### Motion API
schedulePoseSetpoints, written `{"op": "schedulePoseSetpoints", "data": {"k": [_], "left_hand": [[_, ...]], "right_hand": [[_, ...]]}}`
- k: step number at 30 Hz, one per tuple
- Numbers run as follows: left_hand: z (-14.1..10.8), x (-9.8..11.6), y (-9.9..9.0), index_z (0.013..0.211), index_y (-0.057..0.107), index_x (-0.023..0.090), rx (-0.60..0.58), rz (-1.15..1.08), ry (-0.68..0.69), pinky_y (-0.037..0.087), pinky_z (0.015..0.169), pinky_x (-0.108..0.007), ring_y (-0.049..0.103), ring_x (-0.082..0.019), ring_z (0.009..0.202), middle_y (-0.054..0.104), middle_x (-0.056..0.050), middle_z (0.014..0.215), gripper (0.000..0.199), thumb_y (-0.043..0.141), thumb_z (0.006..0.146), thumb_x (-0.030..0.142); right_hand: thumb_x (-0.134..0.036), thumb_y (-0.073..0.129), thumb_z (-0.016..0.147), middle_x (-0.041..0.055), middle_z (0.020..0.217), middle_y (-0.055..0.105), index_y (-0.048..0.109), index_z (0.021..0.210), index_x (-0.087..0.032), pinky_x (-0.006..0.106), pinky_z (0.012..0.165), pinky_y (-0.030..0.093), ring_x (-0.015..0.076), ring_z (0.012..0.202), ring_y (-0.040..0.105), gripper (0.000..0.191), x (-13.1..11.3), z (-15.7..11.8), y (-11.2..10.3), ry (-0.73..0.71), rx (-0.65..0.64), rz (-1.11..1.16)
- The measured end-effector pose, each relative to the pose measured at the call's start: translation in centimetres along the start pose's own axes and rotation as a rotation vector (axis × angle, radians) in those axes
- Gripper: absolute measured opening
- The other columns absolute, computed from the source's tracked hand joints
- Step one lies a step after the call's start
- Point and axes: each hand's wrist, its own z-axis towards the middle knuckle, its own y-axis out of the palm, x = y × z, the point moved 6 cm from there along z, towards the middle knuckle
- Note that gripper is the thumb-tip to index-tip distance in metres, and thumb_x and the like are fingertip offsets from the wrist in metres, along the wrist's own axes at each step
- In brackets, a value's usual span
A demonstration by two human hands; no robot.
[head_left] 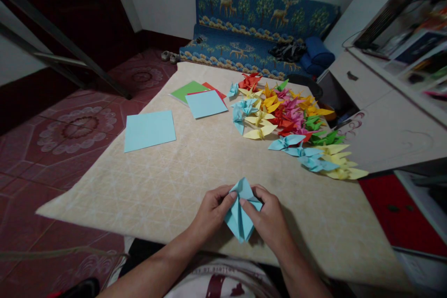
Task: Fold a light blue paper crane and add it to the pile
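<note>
Between my two hands is a light blue sheet of origami paper (241, 223), partly folded into a diamond shape with creases down its middle. My left hand (217, 205) grips its left edge, the thumb pressing on the front and the fingers behind. On the other side my right hand (267, 209) pinches it, with that thumb lying across the centre crease. The paper is held just above the near edge of the table (139, 195). Fingers behind the paper are partly hidden.
Folded paper cranes (289, 111) in several colours crowd the right back of the table. A flat light blue sheet (150, 131) lies at left, near a stack of square paper (206, 104). Beyond stand a blue patterned sofa (244, 49) and a white cabinet (391, 116).
</note>
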Motion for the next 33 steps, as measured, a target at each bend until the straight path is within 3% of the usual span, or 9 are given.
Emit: {"op": "schedulePoseSetpoints", "data": {"k": [5,14,21,26,30,33], "left_hand": [[-0.1,-0.5,0.1,0.103,0.073,0.012,-0.002,-0.012,-0.047,0.041,0.062,-0.023,0.052,-0.014,0.067,0.065,-0.003,0.074,0.035,0.055,0.088,0.039],[0.1,-0.6,0.0,0.110,0.070,0.015,0.009,-0.020,-0.031,0.046,0.085,-0.032,0.062,-0.023,0.093,0.071,-0.010,0.102,0.032,0.060,0.085,0.032],[0.4,-0.9,0.2,0.093,0.071,0.011,-0.023,-0.098,-0.097,0.043,0.065,-0.024,0.057,-0.015,0.070,0.068,-0.005,0.077,0.027,0.066,0.079,0.033],[0.4,-1.4,0.1,0.082,0.071,0.009,-0.038,-0.023,-0.144,0.035,0.055,-0.022,0.046,-0.011,0.058,0.057,-0.001,0.063,0.031,0.061,0.081,0.039],[0.2,-1.4,0.2,0.081,0.072,0.009,-0.073,0.056,-0.131,0.035,0.055,-0.022,0.046,-0.011,0.059,0.057,-0.001,0.063,0.032,0.058,0.083,0.037],[0.2,-1.2,0.3,0.087,0.073,0.010,-0.091,0.085,-0.115,0.038,0.059,-0.023,0.051,-0.013,0.064,0.063,-0.003,0.070,0.031,0.056,0.084,0.036]], "right_hand": [[-0.018,0.056,0.073,0.0041,0.082,0.064,0.061,0.076,-0.018,0.027,0.072,0.047,0.0194,0.078,0.062,0.006,0.3,0.0,0.0,-0.008,0.013,-0.013],[-0.017,0.056,0.073,0.0029,0.080,0.063,0.064,0.078,-0.018,0.027,0.069,0.047,0.0188,0.076,0.061,0.009,0.8,0.1,-0.1,0.001,0.018,-0.010],[-0.022,0.056,0.076,0.0031,0.080,0.063,0.063,0.077,-0.018,0.026,0.064,0.047,0.0176,0.071,0.061,0.008,1.1,0.2,-0.1,0.032,0.016,-0.048],[-0.022,0.058,0.075,0.0056,0.091,0.065,0.065,0.081,-0.018,0.028,0.073,0.049,0.0191,0.081,0.062,0.010,0.8,0.4,-0.7,-0.023,0.031,-0.111],[-0.016,0.059,0.071,0.0050,0.098,0.065,0.065,0.097,-0.019,0.029,0.078,0.049,0.0187,0.087,0.062,0.027,-0.3,0.6,-1.4,-0.073,0.050,-0.105],[-0.012,0.056,0.071,0.0040,0.095,0.068,0.068,0.094,-0.020,0.029,0.079,0.049,0.0183,0.087,0.063,0.027,-1.4,0.7,-1.5,-0.116,0.007,-0.076]]}}
